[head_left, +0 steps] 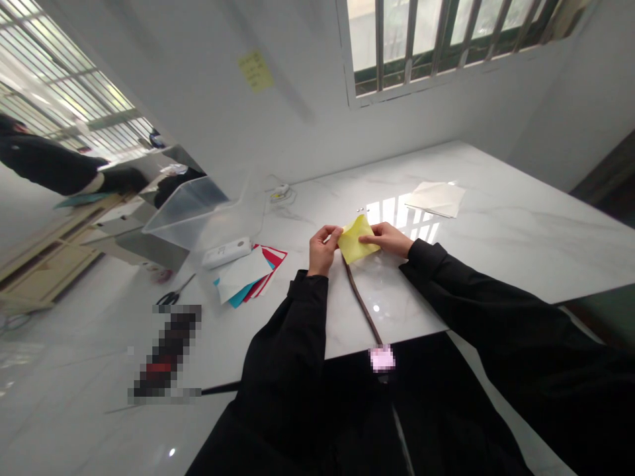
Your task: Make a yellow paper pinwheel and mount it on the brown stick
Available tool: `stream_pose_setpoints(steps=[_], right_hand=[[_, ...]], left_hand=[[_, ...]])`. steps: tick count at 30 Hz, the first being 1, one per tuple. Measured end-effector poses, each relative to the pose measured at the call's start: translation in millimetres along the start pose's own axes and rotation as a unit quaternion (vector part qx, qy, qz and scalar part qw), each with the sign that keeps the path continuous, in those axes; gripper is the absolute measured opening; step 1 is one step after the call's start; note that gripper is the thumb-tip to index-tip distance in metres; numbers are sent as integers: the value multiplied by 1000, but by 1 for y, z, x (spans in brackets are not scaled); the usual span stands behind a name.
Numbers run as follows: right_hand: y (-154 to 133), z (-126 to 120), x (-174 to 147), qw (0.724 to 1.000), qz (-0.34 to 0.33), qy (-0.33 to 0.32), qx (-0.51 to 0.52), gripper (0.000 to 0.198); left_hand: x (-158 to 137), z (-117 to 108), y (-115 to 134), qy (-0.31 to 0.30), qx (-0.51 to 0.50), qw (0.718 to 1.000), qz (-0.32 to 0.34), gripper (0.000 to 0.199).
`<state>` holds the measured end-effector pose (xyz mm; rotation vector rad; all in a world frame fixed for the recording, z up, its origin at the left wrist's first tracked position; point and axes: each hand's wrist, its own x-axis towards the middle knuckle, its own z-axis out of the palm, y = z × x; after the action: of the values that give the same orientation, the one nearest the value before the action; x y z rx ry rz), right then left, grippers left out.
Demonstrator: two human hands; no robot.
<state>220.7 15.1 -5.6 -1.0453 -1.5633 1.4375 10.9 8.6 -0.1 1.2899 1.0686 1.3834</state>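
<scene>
At left, dark-handled scissors [169, 299] lie near a fan of white, blue and red sheets [245, 276]. The left hand [325, 251] pinches the left margin of a yellow sheet [352, 244] between thumb and fingers, above the tabletop [520, 225] between its near and far edges. The right hand [393, 239] pinches the sheet's right side, thumb on top. Pale papers [435, 198] lie toward the far right corner.

Left hand [323, 251], right hand [391, 239]: two. Yellow sheet [356, 239], one. Brown rod or cord [364, 307], one. Mixed-colour pile [245, 274], cream pile [436, 198]: two; leaves too overlapped to count. Wall note [256, 71], one. Clear bin [191, 215], one. White case [228, 252], one. Scissors [169, 299], one pair. Co-worker [47, 160], one clearly visible.
</scene>
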Motion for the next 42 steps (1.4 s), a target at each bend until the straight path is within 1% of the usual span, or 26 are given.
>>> stream_pose_setpoints(steps=[1,3,5,7,10,17,21,27,30,34,38,42], right_hand=[[0,0,0,1000,0,-1,6,42],[-2,1,-1,1000,0,0,14,41],[-3,2,-2,1000,-2,1,16,41],[-4,2,-2,1000,-4,2,14,42],[-5,3,-3,1000,-7,3,9,44],[-8,5,-5,1000,-16,-6,7,48],[-8,5,-5,1000,-12,-2,5,51],[-8,6,-5,999,-17,-5,30,54],[-5,4,-3,999,-22,19,36,55],[1,1,0,996,-32,70,34,48],[3,-1,1,995,-39,72,51,41],[4,-1,2,993,-44,95,50,43]], left_hand=[[0,0,0,0,-1,1000,0,37],[-1,0,0,-6,-12,1000,-9,48],[-2,-1,1,-20,-28,999,-34,60],[-3,0,2,-34,-39,996,-67,66],[-5,2,3,-51,-45,993,-98,62],[-7,7,-4,-95,-55,989,-94,53],[-6,7,-9,-91,-50,989,-102,50],[-4,5,-13,-83,-42,992,-90,51],[-3,4,-14,-80,-46,992,-88,52],[-3,3,-14,-98,-63,988,-99,53],[-4,3,-13,-107,-65,987,-102,53],[-3,3,-12,-105,-56,988,-97,55]])
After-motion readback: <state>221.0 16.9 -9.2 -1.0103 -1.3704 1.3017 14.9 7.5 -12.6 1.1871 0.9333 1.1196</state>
